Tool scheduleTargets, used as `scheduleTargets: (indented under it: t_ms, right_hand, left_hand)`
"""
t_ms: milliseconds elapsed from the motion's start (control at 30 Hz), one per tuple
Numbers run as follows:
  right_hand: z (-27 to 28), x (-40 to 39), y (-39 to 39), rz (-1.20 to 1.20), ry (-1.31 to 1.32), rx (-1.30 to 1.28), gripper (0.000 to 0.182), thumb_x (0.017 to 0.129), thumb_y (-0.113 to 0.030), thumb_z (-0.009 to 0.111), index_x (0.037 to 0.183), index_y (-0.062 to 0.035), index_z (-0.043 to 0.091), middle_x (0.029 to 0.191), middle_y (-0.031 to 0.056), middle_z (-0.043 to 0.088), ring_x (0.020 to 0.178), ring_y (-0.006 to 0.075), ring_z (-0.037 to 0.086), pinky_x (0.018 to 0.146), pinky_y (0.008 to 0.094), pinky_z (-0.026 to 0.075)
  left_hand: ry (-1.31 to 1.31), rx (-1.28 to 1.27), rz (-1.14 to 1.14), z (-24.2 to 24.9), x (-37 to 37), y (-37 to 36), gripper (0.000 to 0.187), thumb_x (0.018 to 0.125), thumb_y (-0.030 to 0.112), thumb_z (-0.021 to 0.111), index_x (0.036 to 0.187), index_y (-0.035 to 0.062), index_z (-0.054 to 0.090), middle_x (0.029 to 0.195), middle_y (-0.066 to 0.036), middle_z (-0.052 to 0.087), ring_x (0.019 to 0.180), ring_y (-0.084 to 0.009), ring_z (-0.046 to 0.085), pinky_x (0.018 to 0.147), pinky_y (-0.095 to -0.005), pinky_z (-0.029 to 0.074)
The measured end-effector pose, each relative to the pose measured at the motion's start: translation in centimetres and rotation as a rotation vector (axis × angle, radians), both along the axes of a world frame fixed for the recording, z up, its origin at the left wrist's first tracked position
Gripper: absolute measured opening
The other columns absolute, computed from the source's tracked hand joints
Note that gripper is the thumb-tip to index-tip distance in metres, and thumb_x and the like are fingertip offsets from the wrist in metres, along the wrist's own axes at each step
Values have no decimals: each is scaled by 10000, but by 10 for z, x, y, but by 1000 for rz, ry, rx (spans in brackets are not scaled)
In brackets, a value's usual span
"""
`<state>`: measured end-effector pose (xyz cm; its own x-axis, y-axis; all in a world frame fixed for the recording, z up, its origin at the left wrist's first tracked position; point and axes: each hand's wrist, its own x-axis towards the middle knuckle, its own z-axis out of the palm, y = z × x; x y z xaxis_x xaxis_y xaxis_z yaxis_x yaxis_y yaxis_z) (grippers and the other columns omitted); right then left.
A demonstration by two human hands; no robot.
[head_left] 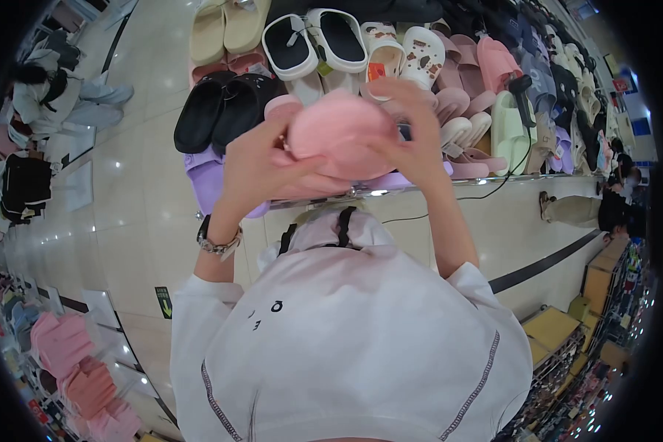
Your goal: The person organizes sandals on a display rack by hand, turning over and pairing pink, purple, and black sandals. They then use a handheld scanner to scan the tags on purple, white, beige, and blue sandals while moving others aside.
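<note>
A pink slipper or pair of slippers [342, 132], smeared by motion, is held up over the edge of a shoe display. My left hand [261, 166] grips it from the left side, thumb across its lower part. On the right side my right hand [414, 140] has its thumb against the pink surface, with the other fingers curved above it. Black clogs [217, 110] lie just left of the hands, over purple slippers [205, 180]. Beyond the pink item sit white clogs with black insoles [295, 48] and patterned white clogs [422, 57].
Rows of slippers stretch right, with a black handheld device [520, 92] on a cable among pale green slippers [510, 129]. A metal edge [376, 193] borders the display. People stand at far left and far right. Pink garments [60, 342] are at lower left.
</note>
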<state>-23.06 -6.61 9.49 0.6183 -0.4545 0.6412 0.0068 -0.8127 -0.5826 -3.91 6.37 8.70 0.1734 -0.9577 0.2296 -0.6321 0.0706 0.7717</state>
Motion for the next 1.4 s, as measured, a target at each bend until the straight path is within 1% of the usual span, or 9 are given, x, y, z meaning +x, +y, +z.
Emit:
scheduleTargets:
  t_ms: [67,233,333,567,767,1133,1267,1333,1400]
  right_hand:
    - [-15,-13,0,-103,-148,-15,381,714,-143,688,1051,-42,540,1067,106,547,977,236,507,879,338,386]
    - [-60,-29,19,-453,-301,763,495,914,-377,408,1241,-12,346,1170,106,473,1088,198,459,924,318,354]
    - [-70,-31,23,-247,-585,1174,488,892,-325,481,1244,-12,350,1136,106,492,1036,171,472,930,298,332]
    - [-67,-49,12,-215,-380,784,527,868,-299,531,1271,-11,349,824,59,596,851,108,538,796,240,396]
    - [-58,-70,-20,-56,-128,740,567,840,-312,591,1256,12,384,882,55,594,863,98,531,807,241,389]
    - [-45,-85,-37,-222,-231,884,350,844,-262,601,1063,5,545,983,34,586,866,100,534,771,234,425]
    - [-43,-126,-42,-714,-311,742,330,843,-266,601,1039,-6,546,946,57,577,764,110,545,695,270,469]
    - [-35,-146,-44,-797,-499,691,362,855,-297,579,1037,13,533,958,79,577,808,132,559,710,275,479]
    - [-27,-169,-45,-797,-559,667,396,864,-309,558,1072,26,516,1010,103,567,891,166,556,763,288,465]
  left_hand:
    - [99,10,37,-3,12,8,523,653,276,752,1074,42,549,886,-88,633,794,-151,616,694,-264,473]
    - [785,-351,340,-21,14,27,392,727,121,664,1045,-55,518,1006,-99,586,888,-155,567,778,-281,453]
    - [799,-369,457,-45,6,25,397,727,93,644,1069,-50,501,1028,-115,574,923,-165,559,815,-277,439]
    - [1164,-367,451,-82,-18,33,425,754,73,592,1137,-40,448,1113,-117,530,972,-178,544,850,-300,434]
    - [1186,-203,355,-110,-25,43,482,790,113,596,1217,2,402,1188,-107,486,1061,-172,496,870,-300,426]
    - [1067,96,133,-90,-25,14,448,855,177,562,1238,25,387,1137,-53,500,1030,-135,470,876,-263,389]
    - [935,-62,150,-96,-32,0,438,815,217,606,1183,48,439,1071,-69,512,985,-186,482,852,-302,394]
    - [-40,-119,47,-96,-37,2,505,740,248,667,1145,37,452,1064,-127,502,966,-252,500,812,-366,400]
    - [-217,-48,11,-104,-55,4,553,651,317,715,1072,32,495,1043,-130,499,962,-274,492,781,-381,406]
